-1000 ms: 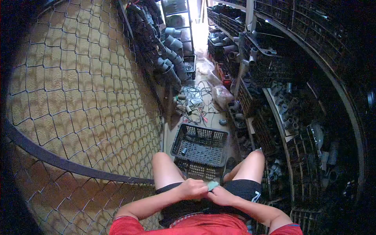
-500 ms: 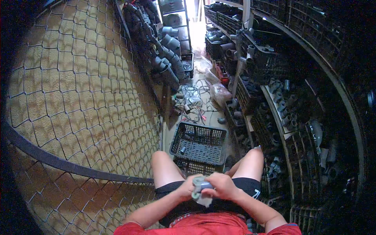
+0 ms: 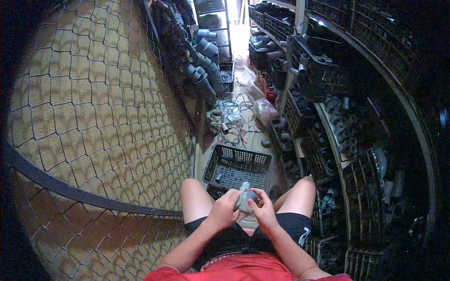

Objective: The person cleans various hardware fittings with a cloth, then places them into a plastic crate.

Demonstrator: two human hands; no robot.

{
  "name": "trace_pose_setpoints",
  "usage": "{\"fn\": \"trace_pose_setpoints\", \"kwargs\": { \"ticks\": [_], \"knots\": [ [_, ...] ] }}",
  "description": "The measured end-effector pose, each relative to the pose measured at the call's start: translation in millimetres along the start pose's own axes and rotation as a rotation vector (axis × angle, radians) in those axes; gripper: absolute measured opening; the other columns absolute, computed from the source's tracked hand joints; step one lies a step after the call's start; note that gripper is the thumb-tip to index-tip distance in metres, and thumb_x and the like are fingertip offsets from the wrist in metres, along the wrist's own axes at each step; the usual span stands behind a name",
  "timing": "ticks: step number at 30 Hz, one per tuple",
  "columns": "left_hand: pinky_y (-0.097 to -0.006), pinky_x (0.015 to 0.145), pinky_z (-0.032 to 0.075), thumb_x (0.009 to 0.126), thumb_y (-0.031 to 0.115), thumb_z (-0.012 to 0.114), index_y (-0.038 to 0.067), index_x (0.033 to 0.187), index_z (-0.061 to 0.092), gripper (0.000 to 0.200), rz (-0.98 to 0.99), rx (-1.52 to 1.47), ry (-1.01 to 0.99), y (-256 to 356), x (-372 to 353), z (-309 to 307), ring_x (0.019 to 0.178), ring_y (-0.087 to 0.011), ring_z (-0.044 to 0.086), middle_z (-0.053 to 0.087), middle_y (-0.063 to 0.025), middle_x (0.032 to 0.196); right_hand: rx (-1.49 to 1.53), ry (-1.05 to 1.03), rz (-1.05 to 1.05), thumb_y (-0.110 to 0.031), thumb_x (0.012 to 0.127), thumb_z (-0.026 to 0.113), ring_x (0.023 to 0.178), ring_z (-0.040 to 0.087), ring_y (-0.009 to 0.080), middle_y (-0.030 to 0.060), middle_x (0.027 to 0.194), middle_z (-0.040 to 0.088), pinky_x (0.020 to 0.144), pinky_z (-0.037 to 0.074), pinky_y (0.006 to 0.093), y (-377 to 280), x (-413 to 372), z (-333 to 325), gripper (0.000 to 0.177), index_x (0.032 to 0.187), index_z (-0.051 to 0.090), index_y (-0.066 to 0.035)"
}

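Observation:
Between my knees, both hands are together over my lap. My left hand (image 3: pixel 226 208) is closed on a crumpled pale green cloth (image 3: pixel 244 187), part of which sticks up past the fingers. A grey pipe fitting (image 3: pixel 250 197) sits against the cloth, and the fingers of my right hand (image 3: pixel 264 213) are closed round its right side. The fitting's exact shape is partly hidden by fingers and cloth. Just beyond my hands, a black plastic crate (image 3: pixel 262 161) on the floor holds a few small grey fittings (image 3: pixel 219 177).
A chain-link fence (image 3: pixel 103 117) runs along the left. Shelves with crates of grey fittings (image 3: pixel 344 133) line the right side. Larger grey pipe fittings (image 3: pixel 206 49) are stacked at the back left. Cables and plastic bags (image 3: pixel 265 112) lie on the aisle floor.
My hands have moved forward, away from my body, with the fitting and cloth. The cloth now sticks up above the fitting; earlier it hung below.

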State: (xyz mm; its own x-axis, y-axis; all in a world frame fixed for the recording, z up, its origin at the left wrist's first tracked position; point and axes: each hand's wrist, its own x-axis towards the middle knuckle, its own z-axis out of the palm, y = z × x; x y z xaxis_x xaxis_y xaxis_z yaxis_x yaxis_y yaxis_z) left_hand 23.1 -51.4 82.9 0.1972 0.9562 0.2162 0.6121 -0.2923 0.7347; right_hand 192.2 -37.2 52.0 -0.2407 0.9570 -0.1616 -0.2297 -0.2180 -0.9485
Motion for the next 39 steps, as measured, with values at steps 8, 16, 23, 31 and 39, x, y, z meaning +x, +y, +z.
{"fn": "trace_pose_setpoints", "kwargs": {
  "ticks": [8, 16, 23, 31, 39],
  "knots": [
    [-0.0459, 0.076, 0.053, 0.086, 0.024, 0.067, 0.007, 0.116, 0.057, 0.036, -0.058, 0.060, -0.317, -5, 2, 1, 0.090, -0.0384, 0.065, 0.066, -0.0207, 0.095, -0.204, -0.164, -0.122, 0.008, 0.077, 0.071, 0.104, 0.058, 0.0151, 0.0075, 0.109, 0.062, 0.091, 0.048, 0.0299, -18, 0, -21, 0.045, 0.116, 0.053, -0.003],
    [-0.0322, 0.083, 0.050, 0.091, 0.020, 0.061, 0.006, 0.114, 0.061, 0.027, -0.280, -1.123, -0.617, -19, -12, 7, 0.090, -0.0169, 0.063, 0.066, -0.0084, 0.100, -0.232, -0.432, -0.279, 0.009, 0.073, 0.067, 0.100, 0.063, 0.0192, 0.0114, 0.107, 0.066, 0.085, 0.052, 0.0331, -33, 7, -33, 0.041, 0.111, 0.056, -0.003],
    [-0.0388, 0.063, 0.053, 0.087, 0.021, 0.065, 0.007, 0.108, 0.063, 0.026, 0.086, 0.060, -0.214, -18, 15, 5, 0.067, -0.0238, 0.066, 0.067, -0.0086, 0.083, -0.349, -0.031, -0.310, -0.002, 0.078, 0.075, 0.092, 0.063, 0.0153, 0.0099, 0.099, 0.066, 0.080, 0.052, 0.0308, -25, 13, -15, 0.040, 0.113, 0.054, -0.003],
    [-0.0309, 0.087, 0.051, 0.083, 0.006, 0.067, -0.001, 0.111, 0.061, 0.030, -0.248, -0.937, 0.186, -15, 16, 24, 0.096, -0.0180, 0.065, 0.068, -0.0079, 0.106, 0.120, -0.008, -0.196, 0.000, 0.086, 0.068, 0.108, 0.059, 0.0203, 0.0120, 0.122, 0.059, 0.091, 0.050, 0.0323, -33, 23, -9, 0.046, 0.125, 0.044, -0.005],
    [-0.0341, 0.065, 0.054, 0.080, 0.002, 0.062, -0.001, 0.099, 0.064, 0.020, -0.224, -0.643, -0.021, -30, 37, 33, 0.067, -0.0185, 0.064, 0.068, -0.0087, 0.084, -0.831, -0.222, -0.854, 0.005, 0.063, 0.072, 0.093, 0.062, 0.0334, 0.0141, 0.100, 0.063, 0.081, 0.052, 0.0405, -39, 34, -17, 0.047, 0.108, 0.059, -0.002]
  ]
}}
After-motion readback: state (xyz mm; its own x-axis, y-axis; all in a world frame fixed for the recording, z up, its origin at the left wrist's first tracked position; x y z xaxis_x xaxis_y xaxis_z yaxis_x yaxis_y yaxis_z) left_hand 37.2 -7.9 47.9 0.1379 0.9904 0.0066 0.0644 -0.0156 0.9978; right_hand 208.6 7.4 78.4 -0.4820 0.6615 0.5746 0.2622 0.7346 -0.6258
